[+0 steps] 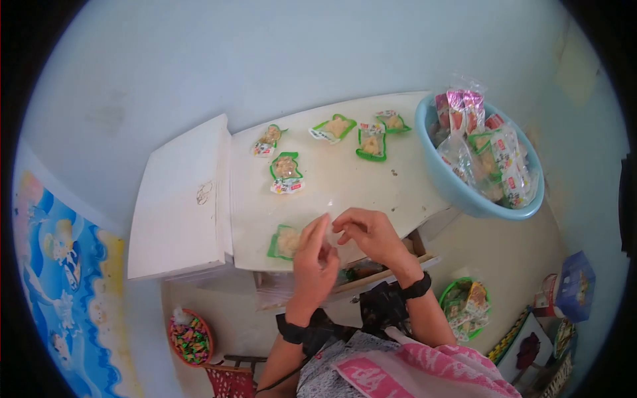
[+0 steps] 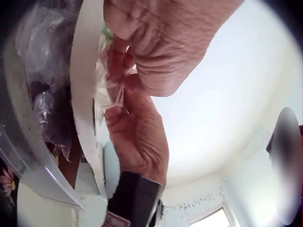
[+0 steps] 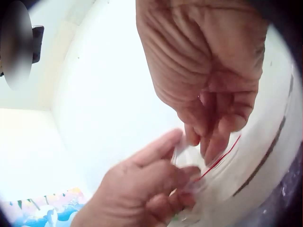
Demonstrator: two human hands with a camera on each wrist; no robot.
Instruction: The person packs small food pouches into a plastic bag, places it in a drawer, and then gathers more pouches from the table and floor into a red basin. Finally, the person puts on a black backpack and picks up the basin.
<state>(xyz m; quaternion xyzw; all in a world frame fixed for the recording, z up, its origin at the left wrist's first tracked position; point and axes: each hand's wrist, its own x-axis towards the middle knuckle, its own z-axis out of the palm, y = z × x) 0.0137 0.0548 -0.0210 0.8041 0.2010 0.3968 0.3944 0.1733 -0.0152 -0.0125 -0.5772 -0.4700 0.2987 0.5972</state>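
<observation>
A clear plastic zip bag (image 3: pixel 191 158) with a thin red line along its mouth is between my two hands over the table's front edge. My left hand (image 1: pixel 313 265) pinches one side of it between thumb and fingers. My right hand (image 1: pixel 375 235) has its fingers curled at the bag's mouth, pinching the film near the red line (image 3: pixel 218 163). Just left of the left hand, a green-edged packet (image 1: pixel 285 241) with pale pieces lies on the white table (image 1: pixel 345 179). The hands hide part of the bag.
Several green-edged packets, one a packet (image 1: pixel 286 172) at left, lie farther back. A blue basin (image 1: pixel 434 162) full of packets stands at the right. Below the tabletop is an open drawer (image 1: pixel 391 268). A green basket (image 1: pixel 468 305) and a red basket (image 1: pixel 191 337) stand lower down.
</observation>
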